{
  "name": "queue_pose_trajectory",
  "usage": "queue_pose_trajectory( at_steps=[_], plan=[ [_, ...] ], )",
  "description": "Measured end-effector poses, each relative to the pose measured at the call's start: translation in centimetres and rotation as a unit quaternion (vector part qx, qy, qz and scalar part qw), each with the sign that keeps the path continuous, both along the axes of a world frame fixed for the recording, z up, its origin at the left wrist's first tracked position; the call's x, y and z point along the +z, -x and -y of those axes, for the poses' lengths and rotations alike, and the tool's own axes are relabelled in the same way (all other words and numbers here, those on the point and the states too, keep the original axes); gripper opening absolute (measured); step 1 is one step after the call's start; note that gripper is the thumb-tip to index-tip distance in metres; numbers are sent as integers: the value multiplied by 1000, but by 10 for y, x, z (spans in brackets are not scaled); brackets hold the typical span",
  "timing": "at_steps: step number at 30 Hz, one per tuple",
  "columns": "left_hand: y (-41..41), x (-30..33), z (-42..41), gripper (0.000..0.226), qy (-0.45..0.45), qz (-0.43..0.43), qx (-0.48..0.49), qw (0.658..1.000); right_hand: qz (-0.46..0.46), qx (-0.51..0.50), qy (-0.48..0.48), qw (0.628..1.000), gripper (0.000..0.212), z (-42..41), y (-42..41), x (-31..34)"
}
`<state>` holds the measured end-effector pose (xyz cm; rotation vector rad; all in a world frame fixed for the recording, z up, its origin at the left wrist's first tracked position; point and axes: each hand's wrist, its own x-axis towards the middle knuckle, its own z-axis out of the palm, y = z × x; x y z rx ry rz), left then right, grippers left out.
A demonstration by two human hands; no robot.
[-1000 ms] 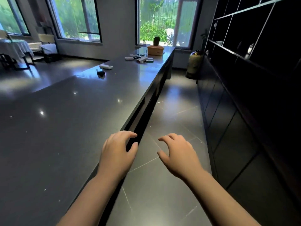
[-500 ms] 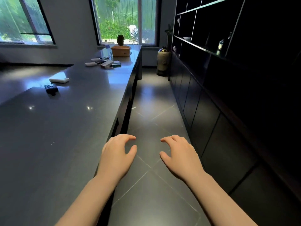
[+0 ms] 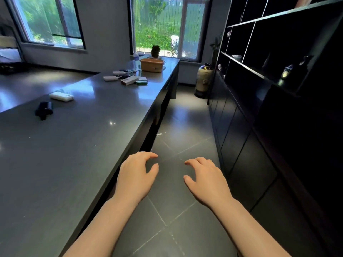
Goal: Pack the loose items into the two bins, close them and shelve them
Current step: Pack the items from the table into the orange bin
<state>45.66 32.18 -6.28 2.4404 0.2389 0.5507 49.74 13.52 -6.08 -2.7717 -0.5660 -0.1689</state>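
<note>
Dark stone desk [image 3: 78,145] runs along your left, carrying a black item [image 3: 43,110], a white case [image 3: 61,96], then a cluster of small boxes [image 3: 130,79] before the tan bin [image 3: 152,65] at the far end; no lettering is legible on any. Your left hand [image 3: 135,178] and right hand [image 3: 207,180] hover over the floor, fingers loosely curled, holding nothing. Black shelves [image 3: 278,52] line your right.

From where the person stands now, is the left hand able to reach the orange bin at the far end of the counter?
Probably not yet. The left hand hovers empty at the counter's near edge, while the orange bin sits far down by the window. Nothing blocks the way; the person likely needs to walk closer.
</note>
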Motion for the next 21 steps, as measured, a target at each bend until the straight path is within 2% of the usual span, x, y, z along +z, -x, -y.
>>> queue_pose_trajectory(
  at_steps=[8,21],
  plan=[
    [-113,-1,-33,27,-8,0,35,999,10,51,2,999,43,-46,-131,-2],
    [-273,11,-143,27,-41,-22,91,995,-3,121,-14,993,41,-171,-315,-12]
  ],
)
